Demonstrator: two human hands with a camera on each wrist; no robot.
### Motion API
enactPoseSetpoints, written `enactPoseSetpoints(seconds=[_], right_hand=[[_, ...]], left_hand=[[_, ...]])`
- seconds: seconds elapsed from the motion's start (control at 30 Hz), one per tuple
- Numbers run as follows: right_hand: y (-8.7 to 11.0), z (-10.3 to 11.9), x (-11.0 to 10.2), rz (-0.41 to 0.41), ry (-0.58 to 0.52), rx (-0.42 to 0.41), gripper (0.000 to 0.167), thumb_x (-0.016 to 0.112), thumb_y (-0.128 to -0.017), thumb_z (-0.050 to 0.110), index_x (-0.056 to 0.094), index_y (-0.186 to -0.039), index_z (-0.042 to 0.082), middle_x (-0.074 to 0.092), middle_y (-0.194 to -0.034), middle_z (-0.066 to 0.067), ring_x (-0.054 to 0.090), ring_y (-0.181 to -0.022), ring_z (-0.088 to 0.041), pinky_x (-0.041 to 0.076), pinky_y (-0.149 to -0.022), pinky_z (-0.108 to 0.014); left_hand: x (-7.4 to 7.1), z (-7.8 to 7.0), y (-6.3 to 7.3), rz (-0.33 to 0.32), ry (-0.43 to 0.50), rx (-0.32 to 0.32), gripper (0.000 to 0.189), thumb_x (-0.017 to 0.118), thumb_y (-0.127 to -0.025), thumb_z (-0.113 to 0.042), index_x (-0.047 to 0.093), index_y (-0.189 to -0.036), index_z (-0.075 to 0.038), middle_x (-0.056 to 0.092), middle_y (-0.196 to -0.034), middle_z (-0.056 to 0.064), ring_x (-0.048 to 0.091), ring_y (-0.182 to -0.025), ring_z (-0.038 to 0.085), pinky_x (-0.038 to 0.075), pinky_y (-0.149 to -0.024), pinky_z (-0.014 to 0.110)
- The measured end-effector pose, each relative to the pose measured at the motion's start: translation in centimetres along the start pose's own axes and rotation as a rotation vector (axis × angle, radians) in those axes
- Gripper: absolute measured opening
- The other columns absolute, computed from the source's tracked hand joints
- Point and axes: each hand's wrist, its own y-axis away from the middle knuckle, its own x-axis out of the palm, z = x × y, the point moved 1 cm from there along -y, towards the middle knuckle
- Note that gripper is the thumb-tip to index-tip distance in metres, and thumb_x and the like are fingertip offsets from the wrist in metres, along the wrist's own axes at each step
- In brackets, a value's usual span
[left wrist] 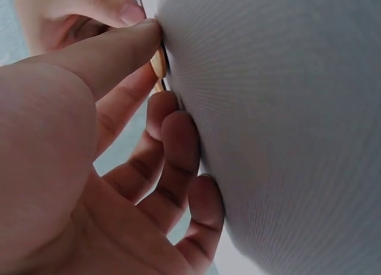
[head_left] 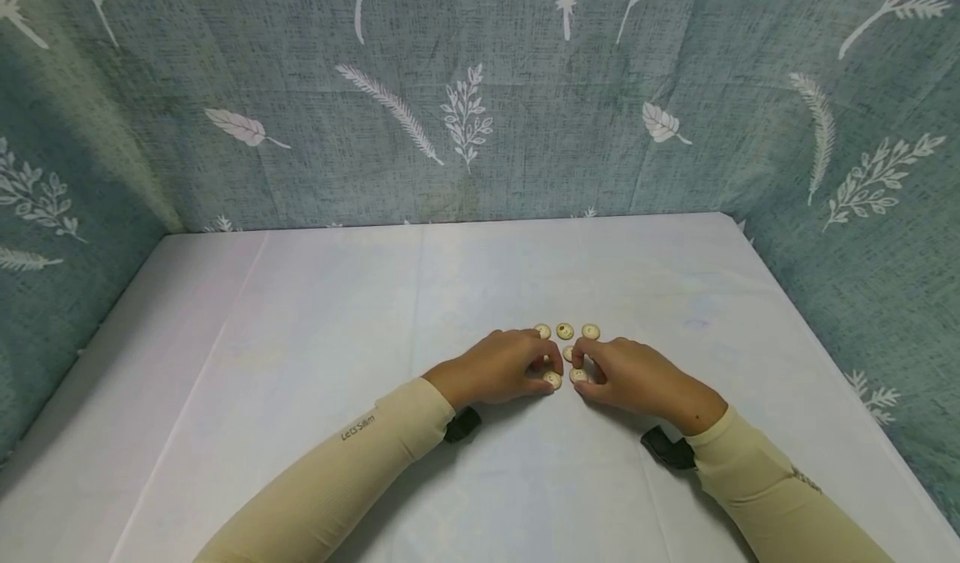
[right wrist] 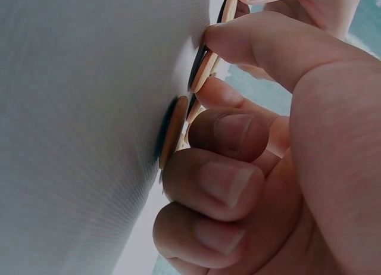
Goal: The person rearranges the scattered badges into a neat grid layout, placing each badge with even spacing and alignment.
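Several small round pale wooden discs, button-like with dark marks, lie on the white-covered table. My left hand [head_left: 512, 366] pinches the nearest left disc [head_left: 552, 379] between thumb and index finger. Its edge [left wrist: 158, 63] shows between those fingers in the left wrist view, the other fingers bent against the cloth. Opposite, my right hand [head_left: 633, 379] pinches another disc [head_left: 578, 375], whose rim [right wrist: 204, 71] appears in the right wrist view. One more disc [right wrist: 174, 132] lies beside its curled fingers. A disc [head_left: 568, 354] behind is partly covered by the right hand.
At the back of the group sit a left disc [head_left: 543, 330], a middle disc [head_left: 565, 330] and a right disc [head_left: 591, 331]. The white tablecloth [head_left: 322, 313] spreads around both arms. Green leaf-patterned curtains [head_left: 525, 113] border the table's back and sides.
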Motion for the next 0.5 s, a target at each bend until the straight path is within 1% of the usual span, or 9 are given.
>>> enactPoseSetpoints(seconds=[0.2, 0.33, 0.5], right_hand=[[-0.18, 0.02, -0.12, 0.000, -0.002, -0.017, 0.016, 0.071, -0.092, 0.024, 0.058, -0.101, 0.017, 0.047, -0.061, 0.011, 0.040, -0.053, -0.002, 0.035, -0.054, -0.022], [0.00, -0.01, -0.12, 0.003, 0.001, -0.005, 0.016, 0.071, -0.093, 0.024, 0.059, -0.100, 0.017, 0.047, -0.061, 0.010, 0.040, -0.053, -0.002, 0.035, -0.053, -0.022], [0.07, -0.01, -0.16, 0.008, -0.010, 0.013, 0.018, 0.072, -0.092, 0.025, 0.059, -0.102, 0.018, 0.047, -0.060, 0.010, 0.041, -0.053, -0.003, 0.035, -0.053, -0.023]], left_hand=[[-0.05, 0.13, 0.17, -0.012, 0.005, 0.002, 0.015, 0.075, -0.092, -0.031, 0.070, -0.105, -0.027, 0.058, -0.086, -0.008, 0.050, -0.080, 0.006, 0.041, -0.073, 0.027], [0.10, 0.17, 0.07, -0.009, 0.006, 0.005, 0.015, 0.074, -0.092, -0.032, 0.070, -0.106, -0.027, 0.057, -0.088, -0.008, 0.050, -0.080, 0.006, 0.041, -0.074, 0.027], [0.24, 0.27, 0.20, -0.013, 0.016, -0.005, 0.019, 0.074, -0.091, -0.034, 0.069, -0.109, -0.029, 0.057, -0.093, -0.009, 0.053, -0.085, 0.005, 0.044, -0.078, 0.026]])
